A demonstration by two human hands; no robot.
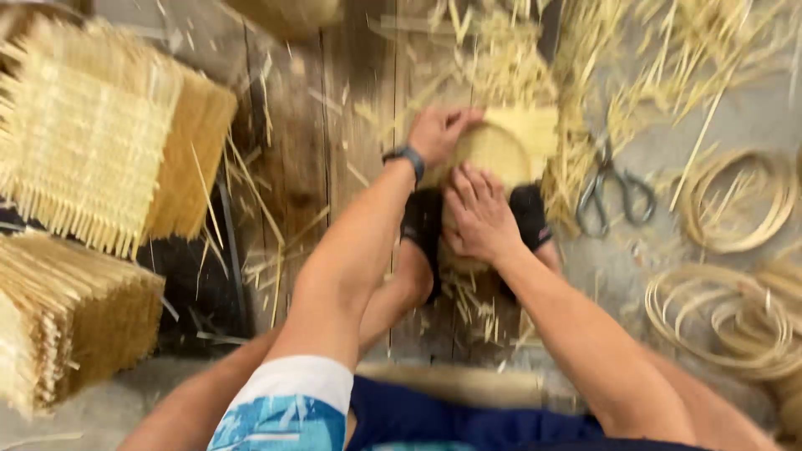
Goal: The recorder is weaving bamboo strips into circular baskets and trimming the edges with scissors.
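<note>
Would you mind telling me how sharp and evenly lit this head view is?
Head view: motion blur throughout, strongest on the stacked woven mats at left; the left hand, right hand and scissors are soft but readable; lighting is even, no glare.

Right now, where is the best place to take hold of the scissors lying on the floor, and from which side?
Probably by the two loop handles of the scissors, which point toward the person, with the blades pointing away. Coming from the near side with the right hand, which is closer, looks easiest. The handles lie flat and open on the bare floor, beside the bamboo scraps.
</note>
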